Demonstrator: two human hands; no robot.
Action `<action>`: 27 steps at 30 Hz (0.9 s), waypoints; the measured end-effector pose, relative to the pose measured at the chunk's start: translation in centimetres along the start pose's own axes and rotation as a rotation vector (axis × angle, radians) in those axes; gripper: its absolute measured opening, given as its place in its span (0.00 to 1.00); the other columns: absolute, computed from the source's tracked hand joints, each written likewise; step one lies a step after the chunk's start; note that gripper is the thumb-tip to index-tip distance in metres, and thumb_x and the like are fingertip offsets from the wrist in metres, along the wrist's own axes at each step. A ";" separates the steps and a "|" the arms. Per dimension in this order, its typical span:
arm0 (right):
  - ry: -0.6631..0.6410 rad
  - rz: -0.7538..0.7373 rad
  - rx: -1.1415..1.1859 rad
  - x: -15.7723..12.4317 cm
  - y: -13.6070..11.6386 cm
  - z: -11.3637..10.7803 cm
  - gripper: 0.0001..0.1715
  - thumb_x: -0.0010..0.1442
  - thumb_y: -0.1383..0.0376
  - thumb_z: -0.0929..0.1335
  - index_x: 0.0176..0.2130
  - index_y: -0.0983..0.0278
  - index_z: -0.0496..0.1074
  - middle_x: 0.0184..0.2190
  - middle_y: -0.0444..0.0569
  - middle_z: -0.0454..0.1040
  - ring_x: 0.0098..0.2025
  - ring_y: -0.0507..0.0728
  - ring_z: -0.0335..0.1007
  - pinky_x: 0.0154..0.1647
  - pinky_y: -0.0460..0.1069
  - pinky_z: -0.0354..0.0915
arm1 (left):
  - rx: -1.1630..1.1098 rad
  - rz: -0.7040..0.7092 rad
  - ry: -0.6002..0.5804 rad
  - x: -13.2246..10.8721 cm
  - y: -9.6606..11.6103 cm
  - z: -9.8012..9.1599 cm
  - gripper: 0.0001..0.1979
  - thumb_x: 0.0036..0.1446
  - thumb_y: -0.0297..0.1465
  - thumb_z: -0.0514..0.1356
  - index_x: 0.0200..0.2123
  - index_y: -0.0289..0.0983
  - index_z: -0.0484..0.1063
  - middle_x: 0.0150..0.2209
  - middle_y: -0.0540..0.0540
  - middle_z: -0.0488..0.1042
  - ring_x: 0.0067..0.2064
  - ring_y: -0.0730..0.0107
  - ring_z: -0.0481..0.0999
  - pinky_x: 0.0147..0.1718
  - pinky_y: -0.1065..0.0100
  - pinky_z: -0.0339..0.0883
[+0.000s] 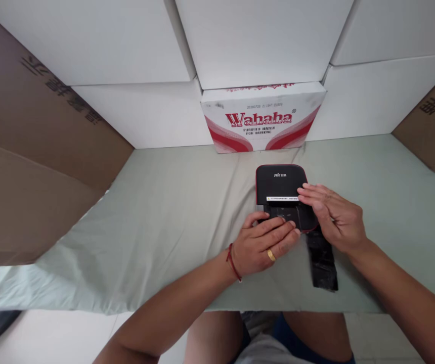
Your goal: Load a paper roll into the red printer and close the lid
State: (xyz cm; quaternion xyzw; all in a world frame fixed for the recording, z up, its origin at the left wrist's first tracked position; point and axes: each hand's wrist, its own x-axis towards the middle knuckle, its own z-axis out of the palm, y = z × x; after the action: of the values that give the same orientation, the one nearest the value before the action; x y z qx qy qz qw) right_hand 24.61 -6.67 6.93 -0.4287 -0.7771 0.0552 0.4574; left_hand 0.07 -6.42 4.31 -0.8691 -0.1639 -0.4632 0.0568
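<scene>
A flat black device (281, 184) with rounded corners, red trim, small white lettering and a white label strip lies on the green cloth. My left hand (265, 245), with a gold ring and a red wrist cord, rests flat on its near part, fingers stretched out. Along the device's right edge sits my right hand (335, 217), its fingers extended and touching the top. A wrinkled, shiny black strip (322, 263) lies on the cloth between the device's near right corner and my right forearm. The left hand partly hides the device's near side.
A white and red Wahaha water carton (259, 121) stands behind the device, before a wall of white boxes (137, 114). Brown cardboard panels flank the table at left (43, 151) and right (433, 121). The green cloth (157, 217) covers the table to its near edge.
</scene>
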 end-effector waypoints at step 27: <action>0.007 -0.256 -0.030 -1.9 -2.1 0.9 0.16 0.71 0.64 0.68 0.55 0.59 0.81 0.50 0.51 0.88 0.43 0.62 0.82 0.45 0.61 0.71 | -0.936 -0.824 -0.017 -0.9 -7.1 0.2 0.57 0.55 0.54 0.72 0.79 0.55 0.44 0.82 0.44 0.49 0.82 0.49 0.50 0.79 0.45 0.51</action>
State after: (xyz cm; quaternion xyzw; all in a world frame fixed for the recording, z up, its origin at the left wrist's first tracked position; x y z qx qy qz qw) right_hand 23.04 -9.09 6.14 -0.3330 -0.8245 -0.0168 0.4571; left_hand -2.61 0.09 3.02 -0.6709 -0.2657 -0.4627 -0.5150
